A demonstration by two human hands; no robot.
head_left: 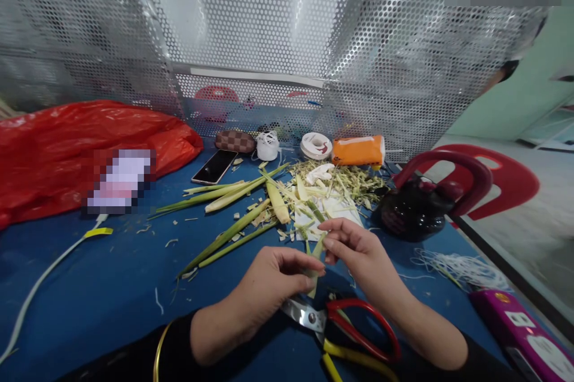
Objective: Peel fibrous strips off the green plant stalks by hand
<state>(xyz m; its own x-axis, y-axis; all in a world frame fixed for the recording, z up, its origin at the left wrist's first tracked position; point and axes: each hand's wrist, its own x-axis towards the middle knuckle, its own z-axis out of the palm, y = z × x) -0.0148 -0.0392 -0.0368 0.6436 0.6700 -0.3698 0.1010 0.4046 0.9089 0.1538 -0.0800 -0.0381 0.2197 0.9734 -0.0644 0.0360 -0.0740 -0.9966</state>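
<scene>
My left hand (287, 274) pinches the lower end of a pale green leaf strip (317, 248). The fingers of my right hand (354, 247) close on the upper part of the same strip. Just below my hands lie scissors (309, 317) with red and yellow handles, their blades partly under my left hand. Beyond my fingers, a white sheet (354, 210) is covered with leaf scraps and a heap of shredded plant bits (359, 185). Long green stalks with pale ends (228, 238) lie to the left of my hands, on the blue table (130, 286).
At right stand a black pot-like object with a dark red handle (412, 214), tangled white string (470, 268) and a purple power strip (520, 334). Toward the back are a phone (215, 167), ribbon spool (316, 146), orange packet (359, 150) and red plastic bag (89, 125).
</scene>
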